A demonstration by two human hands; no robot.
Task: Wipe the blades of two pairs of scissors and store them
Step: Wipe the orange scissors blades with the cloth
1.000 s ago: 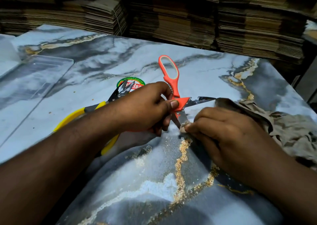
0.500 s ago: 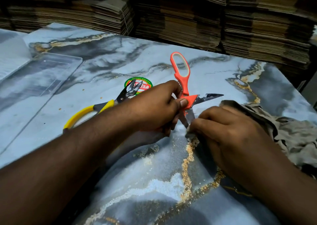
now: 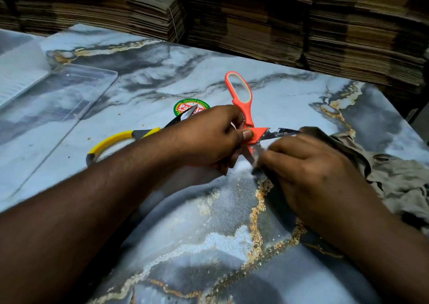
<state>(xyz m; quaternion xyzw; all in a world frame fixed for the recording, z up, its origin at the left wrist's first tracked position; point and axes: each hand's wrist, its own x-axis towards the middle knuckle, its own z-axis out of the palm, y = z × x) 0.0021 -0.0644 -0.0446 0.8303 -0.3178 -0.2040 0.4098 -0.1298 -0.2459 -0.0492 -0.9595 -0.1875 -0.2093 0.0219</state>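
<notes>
Orange-handled scissors stand spread open at the table's middle. My left hand grips their lower handle near the pivot, thumb on the orange plastic. My right hand pinches a fold of the khaki cloth around the nearer blade, which is mostly hidden under my fingers. The other blade points right, its tip against the cloth. Yellow-handled scissors lie on the table behind my left forearm, their blades resting over a round green-and-red sticker.
A clear plastic tray sits at the left on the marble-patterned table. Stacks of flattened cardboard line the far edge. The cloth's bulk is bunched at the right edge.
The view shifted slightly, so everything sits lower and further right. My right hand with the cloth has slid a little along the nearer blade. My left hand keeps its grip.
</notes>
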